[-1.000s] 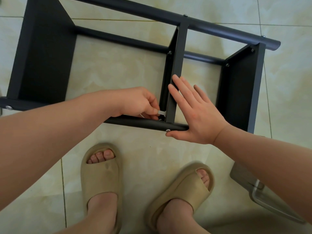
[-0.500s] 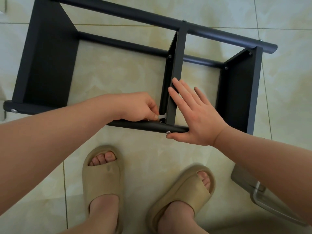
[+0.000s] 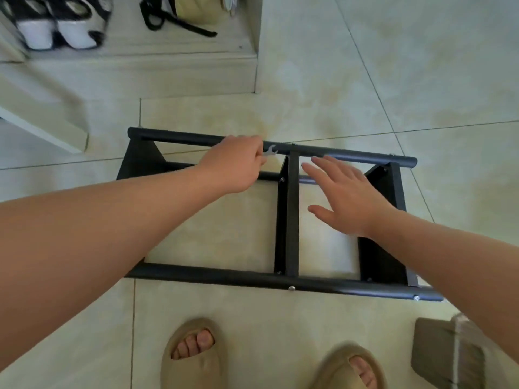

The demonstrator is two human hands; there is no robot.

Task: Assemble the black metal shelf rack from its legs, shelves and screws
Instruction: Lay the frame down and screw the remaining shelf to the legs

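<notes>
The black metal shelf rack [image 3: 292, 217] lies on its side on the tiled floor, its legs running left to right and its shelves standing on edge between them. My left hand [image 3: 236, 167] is shut on a small silver wrench [image 3: 270, 151], whose jaw sits just below the far leg [image 3: 337, 153], left of the middle shelf. My right hand [image 3: 345, 195] hovers open, fingers spread, over the gap between the middle shelf and the right shelf [image 3: 384, 220]. Silver screw heads [image 3: 292, 288] show on the near leg.
My two feet in tan slides [image 3: 193, 357] stand just before the near leg. A grey box-like object [image 3: 446, 352] sits at the lower right. A raised step [image 3: 134, 68] with shoes [image 3: 59, 26] and a bag lies beyond the rack at the upper left.
Both hands left the near leg and moved to the far side of the rack. The left hand carried the wrench up to the far leg. The view pulled back and tilted up.
</notes>
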